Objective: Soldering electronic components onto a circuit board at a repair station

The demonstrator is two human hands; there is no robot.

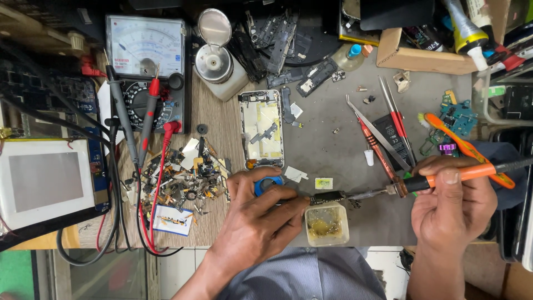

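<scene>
1. Nearest the camera, the left hand point(258, 222) lies on the counter point(327, 144), fingers closed together on a small dark circuit part point(327, 198), pinning it flat just above a small square tub of yellowish paste point(326, 224). A blue ring-shaped object point(269, 184) sits under the same fingers.
2. Right hand point(452, 208) is clamped around the orange-and-black handle of a soldering iron point(444, 179). The iron lies nearly level, tip pointing left and touching or almost touching the circuit part; the pictures do not settle which. This grip probably serves fine tip control, and the tub just below the joint stays within easy reach.
3. Beyond the hands, an opened phone frame point(262, 129) lies face up at mid-counter, with a small white-and-yellow label point(323, 183) between it and the iron.
4. Left of the frame, a heap of tiny salvaged parts point(186, 178) lies on the wooden part of the counter, crossed by red and black probe leads point(150, 111) from an analogue multimeter point(145, 61).
5. Right of the frame, red-handled tweezers point(375, 141) lie diagonally.
6. At the far right rear, a brown cardboard box point(425, 55) holds a yellow-and-black tube with a white nozzle point(469, 36).
7. A lidded metal dispenser pot point(214, 53) stands beside the multimeter.
</scene>
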